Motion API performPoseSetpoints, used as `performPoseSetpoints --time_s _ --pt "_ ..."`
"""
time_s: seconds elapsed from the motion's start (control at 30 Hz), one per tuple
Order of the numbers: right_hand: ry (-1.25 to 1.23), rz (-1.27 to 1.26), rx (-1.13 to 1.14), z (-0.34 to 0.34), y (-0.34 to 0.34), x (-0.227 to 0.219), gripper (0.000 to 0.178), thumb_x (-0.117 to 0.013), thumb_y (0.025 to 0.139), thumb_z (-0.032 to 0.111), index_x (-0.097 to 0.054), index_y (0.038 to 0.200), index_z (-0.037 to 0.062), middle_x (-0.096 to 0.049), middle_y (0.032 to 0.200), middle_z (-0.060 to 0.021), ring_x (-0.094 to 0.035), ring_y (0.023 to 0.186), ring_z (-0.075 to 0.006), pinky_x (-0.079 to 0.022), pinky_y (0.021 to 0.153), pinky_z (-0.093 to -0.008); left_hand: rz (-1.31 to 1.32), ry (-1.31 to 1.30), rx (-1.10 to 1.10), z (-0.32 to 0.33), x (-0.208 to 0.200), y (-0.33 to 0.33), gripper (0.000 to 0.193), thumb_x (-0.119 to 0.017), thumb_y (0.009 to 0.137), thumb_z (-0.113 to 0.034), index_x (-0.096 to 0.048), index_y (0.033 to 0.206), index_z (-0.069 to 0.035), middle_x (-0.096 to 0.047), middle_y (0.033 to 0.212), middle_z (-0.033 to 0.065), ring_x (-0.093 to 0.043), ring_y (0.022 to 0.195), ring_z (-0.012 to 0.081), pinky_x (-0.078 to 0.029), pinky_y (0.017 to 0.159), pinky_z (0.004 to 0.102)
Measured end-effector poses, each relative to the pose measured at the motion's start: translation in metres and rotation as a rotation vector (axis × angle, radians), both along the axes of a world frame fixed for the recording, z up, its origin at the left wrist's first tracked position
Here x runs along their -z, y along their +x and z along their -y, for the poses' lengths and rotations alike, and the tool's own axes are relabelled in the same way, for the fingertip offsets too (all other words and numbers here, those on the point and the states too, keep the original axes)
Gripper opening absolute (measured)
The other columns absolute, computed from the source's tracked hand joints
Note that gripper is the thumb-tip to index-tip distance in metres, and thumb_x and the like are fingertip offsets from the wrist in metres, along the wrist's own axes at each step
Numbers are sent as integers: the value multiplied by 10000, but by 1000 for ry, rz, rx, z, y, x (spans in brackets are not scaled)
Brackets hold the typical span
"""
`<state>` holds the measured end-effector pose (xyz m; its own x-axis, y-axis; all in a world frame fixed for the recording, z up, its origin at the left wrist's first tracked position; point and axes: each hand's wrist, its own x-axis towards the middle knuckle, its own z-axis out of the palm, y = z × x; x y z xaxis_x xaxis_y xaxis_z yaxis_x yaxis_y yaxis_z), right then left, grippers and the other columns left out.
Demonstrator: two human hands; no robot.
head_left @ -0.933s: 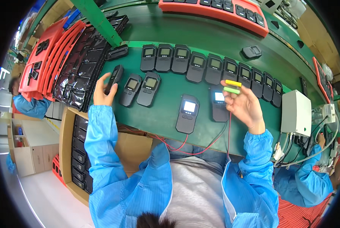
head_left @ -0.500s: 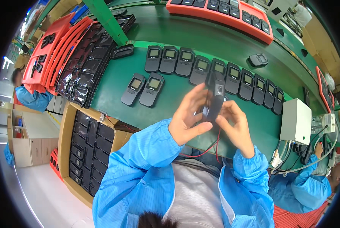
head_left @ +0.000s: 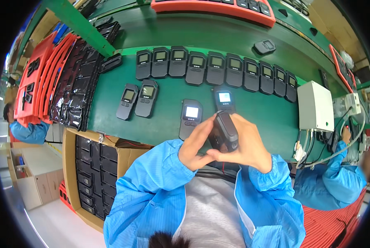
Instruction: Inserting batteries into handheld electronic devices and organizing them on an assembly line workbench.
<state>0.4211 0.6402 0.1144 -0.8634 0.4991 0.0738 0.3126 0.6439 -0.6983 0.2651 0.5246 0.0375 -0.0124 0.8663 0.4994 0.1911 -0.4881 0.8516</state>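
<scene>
Dark handheld device (head_left: 224, 131): tilted, a narrow side facing up — long axis slanting from far left to near right, one end pointing toward the wearer.
Its place: between the two hands, above the table (head_left: 272, 120), near two lit-screen devices (head_left: 189, 129).
Left hand (head_left: 196, 144): gripping its left side.
Right hand (head_left: 251, 142): curled around its right — gripping too.

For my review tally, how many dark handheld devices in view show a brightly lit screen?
2: one lit device left of the held device, another lit device just beyond it. The held device's screen is hidden, so that one is unclear.
</scene>
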Motion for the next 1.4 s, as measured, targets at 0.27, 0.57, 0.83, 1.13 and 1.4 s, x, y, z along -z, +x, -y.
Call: performPoseSetpoints --time_s 0.27,0.57,0.83,1.13,1.4 --pt "-157 -391 143 20 11 24 365 -764 731 294 -651 965 37 -652 787 -106 -630 693 -283 -511 650 -357 120 -49 -31 1 -11 13 840 -761 776 -146 -295 1467 -35 -396 1432 241 -430 1316 357 -392 1043 422" --pt "-324 -406 546 -15 66 32 248 -633 905 217 -636 913 -31 -671 804 -38 -600 740 -107 -464 681 -258 -1003 -221 -611 -2 -23 -111 617 -702 803 -367 -503 1360 -189 -476 1400 74 -395 1333 321 -239 1072 629" --pt "-255 -314 665 -36 93 55 258 -618 918 232 -610 938 -25 -604 783 -2 -489 700 -73 -376 612 -248 -1164 -550 -827 61 6 -167 599 -603 879 -408 -424 1425 -240 -359 1501 37 -294 1397 300 -187 1099 614" --pt "29 -72 539 -33 100 51 299 -645 874 253 -610 960 -31 -622 787 -62 -533 714 -133 -418 647 -285 -1072 -612 -981 33 32 -252 519 -369 979 -488 -422 1427 -231 -343 1512 59 -279 1401 316 -158 1119 585" --pt "-22 -75 564 -35 119 57 324 -624 869 261 -631 974 -45 -607 948 -134 -580 833 -237 -448 724 -346 -1060 -398 -979 -40 41 -263 543 -392 974 -483 -424 1425 -183 -367 1497 78 -287 1397 306 -145 1134 560"
